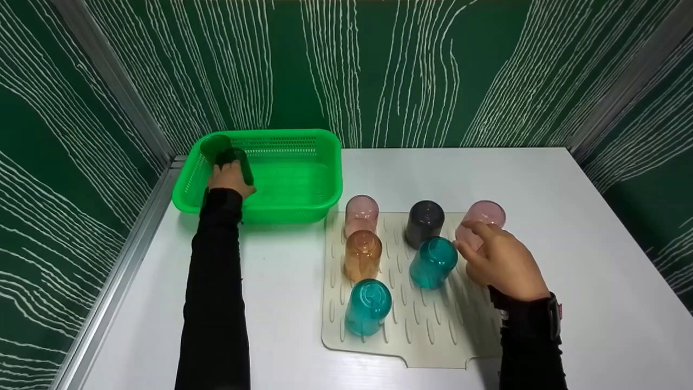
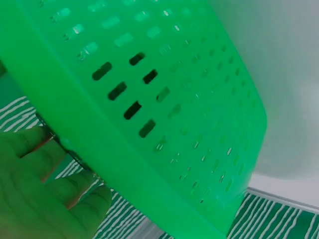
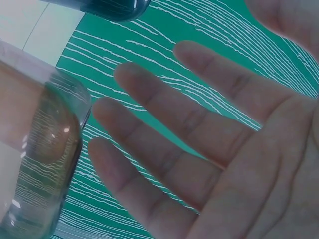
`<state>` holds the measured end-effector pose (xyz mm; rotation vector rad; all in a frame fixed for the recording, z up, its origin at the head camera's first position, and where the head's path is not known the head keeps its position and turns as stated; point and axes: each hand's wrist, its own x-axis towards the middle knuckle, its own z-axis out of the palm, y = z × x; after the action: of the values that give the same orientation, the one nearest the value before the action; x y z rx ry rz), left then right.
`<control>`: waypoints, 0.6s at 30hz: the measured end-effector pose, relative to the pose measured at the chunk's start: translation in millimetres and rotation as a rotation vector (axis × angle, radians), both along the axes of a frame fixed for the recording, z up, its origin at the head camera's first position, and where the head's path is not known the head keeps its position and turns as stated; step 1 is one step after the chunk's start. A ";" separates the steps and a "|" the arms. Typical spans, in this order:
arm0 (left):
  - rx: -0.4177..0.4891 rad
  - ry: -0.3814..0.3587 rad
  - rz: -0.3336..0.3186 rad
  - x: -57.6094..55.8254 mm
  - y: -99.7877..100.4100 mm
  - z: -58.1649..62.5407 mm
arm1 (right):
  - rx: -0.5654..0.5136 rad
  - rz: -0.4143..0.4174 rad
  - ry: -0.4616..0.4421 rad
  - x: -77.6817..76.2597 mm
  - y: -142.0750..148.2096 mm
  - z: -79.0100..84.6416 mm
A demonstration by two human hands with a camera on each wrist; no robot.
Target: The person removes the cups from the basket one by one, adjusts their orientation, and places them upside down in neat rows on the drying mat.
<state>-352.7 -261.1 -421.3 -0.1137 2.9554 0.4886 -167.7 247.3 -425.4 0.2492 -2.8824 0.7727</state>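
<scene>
Inside the green basket [image 1: 325, 184], at its left end, my left hand [image 1: 230, 177] grips a dark glass [image 1: 244, 162]. Another dark green-looking glass [image 1: 214, 145] stands just behind it. In the left wrist view, the basket wall [image 2: 164, 114] hides most of what the left fingers [image 2: 75, 186] hold. My right hand [image 1: 506, 262] hovers over the right side of a drying mat [image 1: 419, 325], its thumb and index finger overlapping a pink glass [image 1: 487, 210]. Seen from the right wrist, the right fingers [image 3: 164, 114] are spread and nearly straight, with no glass between them.
Upside down on the mat stand another pink glass [image 1: 361, 208], an amber glass [image 1: 363, 257], a dark grey glass [image 1: 425, 222] and two teal glasses, one in the middle [image 1: 433, 262] and one in front [image 1: 368, 307]. Green patterned walls [image 1: 379, 70] enclose the white table [image 1: 281, 303].
</scene>
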 end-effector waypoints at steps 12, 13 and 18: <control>-0.201 0.141 0.107 9.6 7.2 3.4 | -0.007 0.013 0.016 2.7 0.8 0.5; -0.193 0.149 0.104 9.7 7.2 3.1 | -0.008 0.013 0.015 2.6 0.9 0.6; -0.141 0.161 0.077 10.7 7.5 1.6 | -0.017 0.014 0.005 2.3 0.8 -0.1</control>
<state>-342.0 -253.6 -419.7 -0.2143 3.1522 0.3125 -165.3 248.1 -425.4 0.2690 -2.8708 0.7972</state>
